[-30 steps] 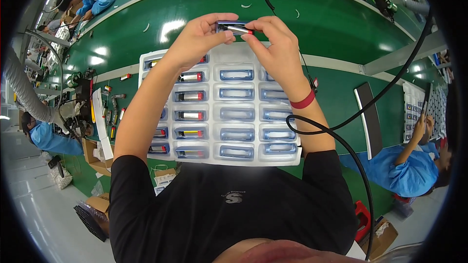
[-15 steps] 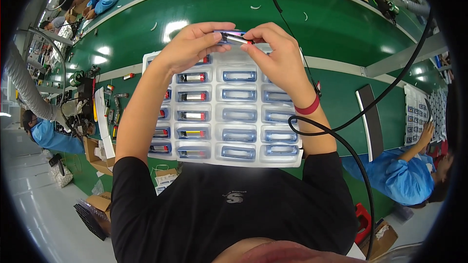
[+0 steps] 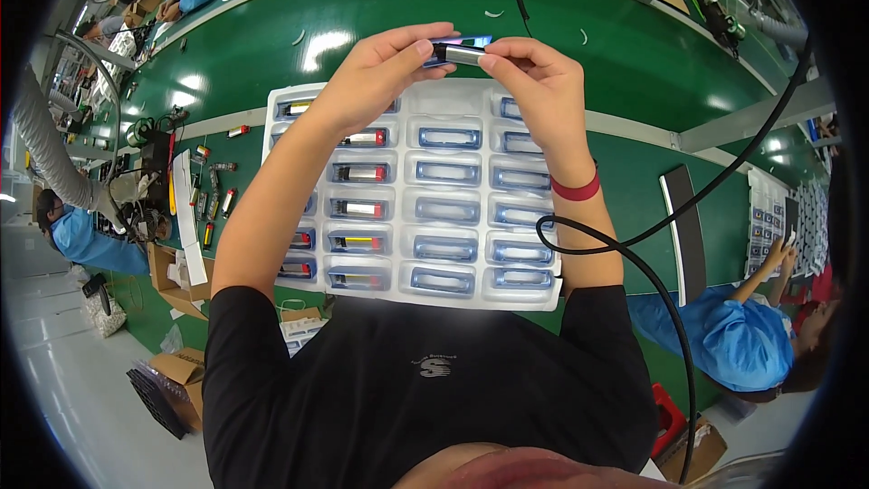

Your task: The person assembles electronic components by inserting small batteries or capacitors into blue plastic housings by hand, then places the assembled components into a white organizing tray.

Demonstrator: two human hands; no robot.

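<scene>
- Left hand (image 3: 387, 62) clamps blue plastic casing (image 3: 475, 40); right hand (image 3: 545, 89) pinches silver cylinder (image 3: 464, 55), seemingly not seated!
- White moulded tray (image 3: 444, 103), six o'clock: filled casings (image 3: 357, 216) toward nine, unfilled casings (image 3: 450, 146) toward three.

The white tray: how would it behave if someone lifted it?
The white tray looks thin and moulded, so it would probably flex. Its blue cases sit in separate recesses, so they would likely stay put unless it tipped.
</scene>
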